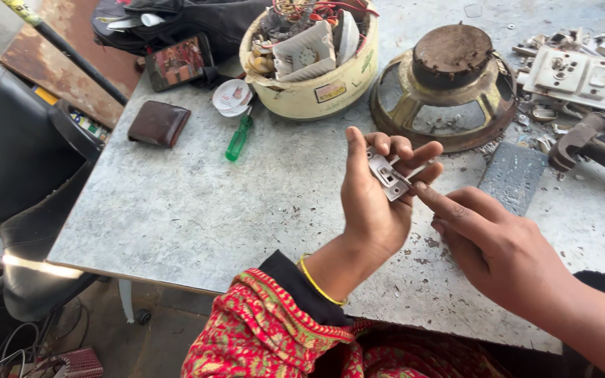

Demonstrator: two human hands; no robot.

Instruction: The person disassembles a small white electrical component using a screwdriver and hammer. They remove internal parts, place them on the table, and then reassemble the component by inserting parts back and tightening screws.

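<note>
The left hand (376, 199) is held up over the middle of the gray tabletop (197, 210). Its fingers curl around a small white switch part (388, 175) and grip it between the thumb and the other fingers. The right hand (498, 248) is just beside it. Its pointing finger is stretched out and its tip touches the switch part; the other fingers are folded in loosely and hold nothing.

A yellow bangle (316, 283) sits on the left wrist, next to a red patterned sleeve (267, 329).

Near the far edge stands a cream bucket (313, 87) full of wires and bits. Beside it, toward the far right, lies a rusty round speaker frame (446, 84). In the far right corner is a white switch board (582, 77) with small scraps around it. A green screwdriver (238, 138) and a brown wallet (159, 124) lie near the far left corner. A phone (178, 61) leans against a black bag behind them.
</note>
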